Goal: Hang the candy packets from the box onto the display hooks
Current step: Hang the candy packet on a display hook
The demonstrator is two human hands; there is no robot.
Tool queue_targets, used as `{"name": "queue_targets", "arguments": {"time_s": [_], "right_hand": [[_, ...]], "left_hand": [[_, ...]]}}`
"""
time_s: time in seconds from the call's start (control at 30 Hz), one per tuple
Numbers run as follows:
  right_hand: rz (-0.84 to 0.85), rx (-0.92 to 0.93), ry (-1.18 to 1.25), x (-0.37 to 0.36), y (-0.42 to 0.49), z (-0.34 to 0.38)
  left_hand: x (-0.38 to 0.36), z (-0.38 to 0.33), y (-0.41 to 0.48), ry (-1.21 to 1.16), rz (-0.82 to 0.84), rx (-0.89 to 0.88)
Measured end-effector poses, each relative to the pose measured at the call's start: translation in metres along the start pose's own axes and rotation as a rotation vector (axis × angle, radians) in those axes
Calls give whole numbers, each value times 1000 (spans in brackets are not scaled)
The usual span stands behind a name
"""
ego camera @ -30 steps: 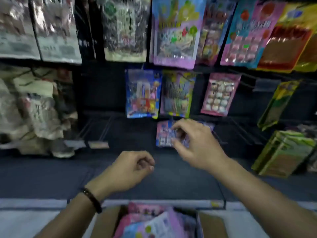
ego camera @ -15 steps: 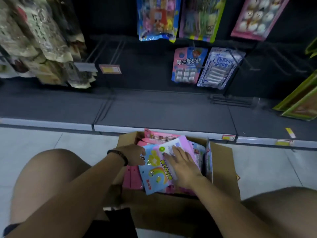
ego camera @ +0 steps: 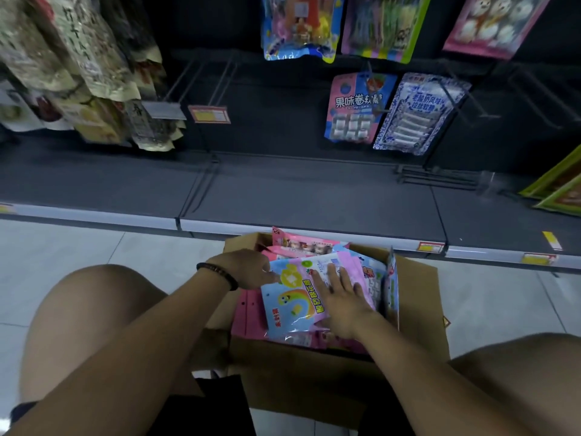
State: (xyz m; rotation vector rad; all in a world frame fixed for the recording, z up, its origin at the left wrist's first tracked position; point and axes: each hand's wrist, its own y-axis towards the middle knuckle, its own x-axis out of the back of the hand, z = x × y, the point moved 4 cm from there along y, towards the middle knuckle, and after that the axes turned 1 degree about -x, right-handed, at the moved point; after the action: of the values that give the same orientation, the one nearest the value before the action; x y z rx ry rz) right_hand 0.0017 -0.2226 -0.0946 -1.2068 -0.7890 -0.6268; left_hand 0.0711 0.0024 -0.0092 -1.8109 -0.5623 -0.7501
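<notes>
A cardboard box stands on the floor between my knees, full of candy packets. On top lies a pink and blue packet with a rainbow picture. My right hand rests flat on it with fingers spread. My left hand touches the packet's left upper edge, fingers curled; whether it grips is unclear. More pink packets stick up at the box's far side. Above, a pink-blue packet and a blue-white packet hang on display hooks. Bare hooks jut out to the right.
A dark low shelf with price tags runs in front of the box. Brownish snack packets hang at the left, colourful packets along the top, green boxes at the right. Bare hooks stick out left of centre.
One second ago my right hand was at the hanging packet on the hooks. Both hands have since dropped into the box, and the view tilted down; my right hand now lies flat on the rainbow packet.
</notes>
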Motion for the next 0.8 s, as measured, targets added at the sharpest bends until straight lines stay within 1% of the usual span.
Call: {"name": "queue_targets", "arguments": {"time_s": [0.07, 0.17, 0.23, 0.3, 0.43, 0.5, 0.57, 0.63, 0.67, 0.73, 0.8], "right_hand": [[-23, 16, 21, 5, -6, -4], [-140, 12, 30, 16, -18, -9], [-288, -8, 63, 23, -24, -14], [-446, -22, 162, 31, -31, -18], [-758, -44, 337, 63, -45, -23], [-858, -78, 487, 84, -57, -24], [-898, -72, 787, 100, -68, -24], [-878, -38, 1085, 111, -76, -21], [-852, -20, 1191, 116, -78, -19], [-812, 42, 1336, 127, -83, -15], [-799, 108, 1413, 142, -94, -10]], "left_hand": [[7, 6, 0, -6, -62, 6], [13, 12, -1, -11, -134, 18], [13, 12, -2, -8, -121, 16], [12, 9, -4, -18, -131, -8], [23, 3, -12, -82, -291, -50], [34, -8, -20, -183, -361, -88], [48, -17, -30, -293, -424, -92], [54, -22, -36, -449, -453, -98], [57, -24, -36, -521, -460, -123], [65, -31, -37, -651, -453, -172], [79, -39, -41, -791, -484, -198]]}}
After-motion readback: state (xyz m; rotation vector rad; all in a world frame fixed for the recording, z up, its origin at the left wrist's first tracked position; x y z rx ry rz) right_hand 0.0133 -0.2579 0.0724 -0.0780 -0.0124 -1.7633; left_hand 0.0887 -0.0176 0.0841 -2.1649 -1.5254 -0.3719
